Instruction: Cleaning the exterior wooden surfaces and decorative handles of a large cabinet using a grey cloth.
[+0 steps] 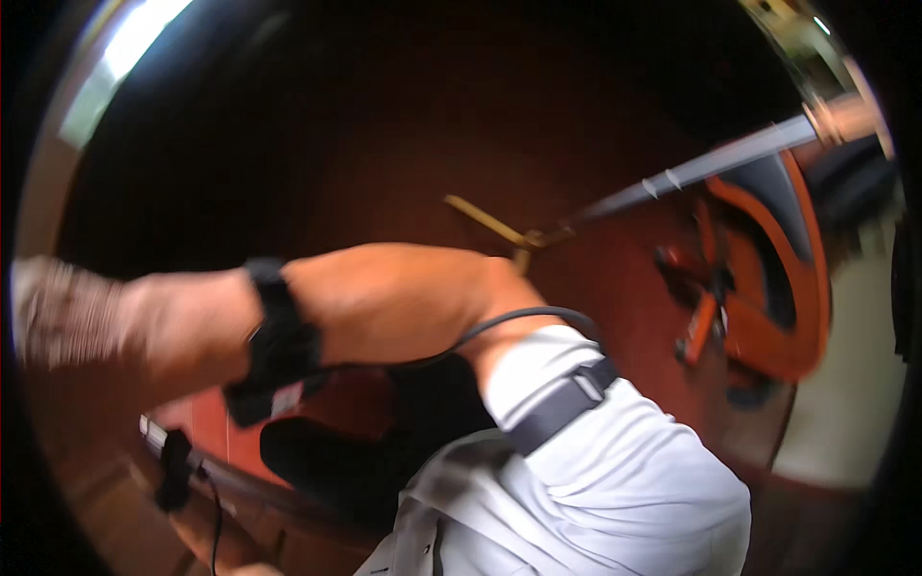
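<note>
Across the left half of the head view stretches my right forearm [389, 302], bent at the elbow, with a black wrist strap [277, 317] and a dark cable. My right hand [187, 320] is blurred at the far left. Beside it is a brown, ribbed-looking thing [68, 313], too smeared to name; whether the hand grips it is unclear. Lower left shows part of my left forearm [205, 529], wearing another black strap [174, 468]. A small pale object [151, 434] lies just past that strap. The left hand's fingers cannot be made out.
On the dark red floor [612, 288] stands a gold-coloured splayed base [529, 237] joined to a grey pole [735, 155]. An orange-framed chair [810, 309] with a legged base [713, 299] is at the right. Bright light [148, 36] enters at the upper left.
</note>
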Demonstrator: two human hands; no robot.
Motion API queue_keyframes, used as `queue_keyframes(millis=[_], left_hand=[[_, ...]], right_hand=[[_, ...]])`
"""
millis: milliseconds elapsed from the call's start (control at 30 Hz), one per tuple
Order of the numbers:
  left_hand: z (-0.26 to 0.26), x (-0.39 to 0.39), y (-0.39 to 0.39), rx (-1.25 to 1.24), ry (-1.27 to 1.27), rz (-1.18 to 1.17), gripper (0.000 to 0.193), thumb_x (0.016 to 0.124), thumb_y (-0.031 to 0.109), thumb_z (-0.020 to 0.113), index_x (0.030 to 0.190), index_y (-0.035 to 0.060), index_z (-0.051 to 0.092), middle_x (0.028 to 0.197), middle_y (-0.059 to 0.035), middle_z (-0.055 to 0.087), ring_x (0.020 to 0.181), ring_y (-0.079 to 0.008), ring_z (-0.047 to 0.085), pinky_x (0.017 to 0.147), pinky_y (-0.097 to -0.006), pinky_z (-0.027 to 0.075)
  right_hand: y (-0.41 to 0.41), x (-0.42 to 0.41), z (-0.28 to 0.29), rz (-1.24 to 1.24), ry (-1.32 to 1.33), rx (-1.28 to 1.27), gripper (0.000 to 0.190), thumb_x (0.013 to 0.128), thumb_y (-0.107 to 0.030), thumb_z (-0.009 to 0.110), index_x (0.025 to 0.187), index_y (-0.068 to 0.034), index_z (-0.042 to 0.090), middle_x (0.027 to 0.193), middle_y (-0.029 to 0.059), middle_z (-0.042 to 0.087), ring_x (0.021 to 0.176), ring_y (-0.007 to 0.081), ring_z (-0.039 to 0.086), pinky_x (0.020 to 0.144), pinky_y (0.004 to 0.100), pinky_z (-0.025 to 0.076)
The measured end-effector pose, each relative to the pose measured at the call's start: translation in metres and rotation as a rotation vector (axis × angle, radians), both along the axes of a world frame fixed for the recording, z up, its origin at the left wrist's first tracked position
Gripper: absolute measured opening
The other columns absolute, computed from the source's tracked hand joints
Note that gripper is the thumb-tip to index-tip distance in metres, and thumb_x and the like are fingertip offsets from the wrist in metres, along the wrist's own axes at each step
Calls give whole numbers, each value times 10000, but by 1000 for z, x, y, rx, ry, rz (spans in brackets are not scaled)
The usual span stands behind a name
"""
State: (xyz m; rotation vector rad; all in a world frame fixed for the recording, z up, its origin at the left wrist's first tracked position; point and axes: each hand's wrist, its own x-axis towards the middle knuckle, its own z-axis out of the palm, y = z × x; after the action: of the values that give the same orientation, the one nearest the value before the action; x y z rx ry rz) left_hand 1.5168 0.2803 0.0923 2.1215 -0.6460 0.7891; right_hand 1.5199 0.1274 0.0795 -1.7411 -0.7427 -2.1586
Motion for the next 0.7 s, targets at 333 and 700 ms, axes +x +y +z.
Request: queue_keyframes(millis=[333,700], left_hand=[[22,-36,-13,324,-304,2,717,689,200,772,1311,-33,502,1366,-216,477,1301,-405,421,1113,-472,333],[45,-232,209,834,38,935,577,728,170,791,1258,60,591,1343,-148,528,1315,-365,411,1114,-464,326]], right_hand=[[-52,11,85,36,528,-522,235,832,-144,613,1045,-74,682,853,151,681,764,199,674,682,333,522],[-75,12,81,110,1235,-168,482,943,-243,521,1389,-63,487,1218,169,636,1098,242,628,956,329,460]])
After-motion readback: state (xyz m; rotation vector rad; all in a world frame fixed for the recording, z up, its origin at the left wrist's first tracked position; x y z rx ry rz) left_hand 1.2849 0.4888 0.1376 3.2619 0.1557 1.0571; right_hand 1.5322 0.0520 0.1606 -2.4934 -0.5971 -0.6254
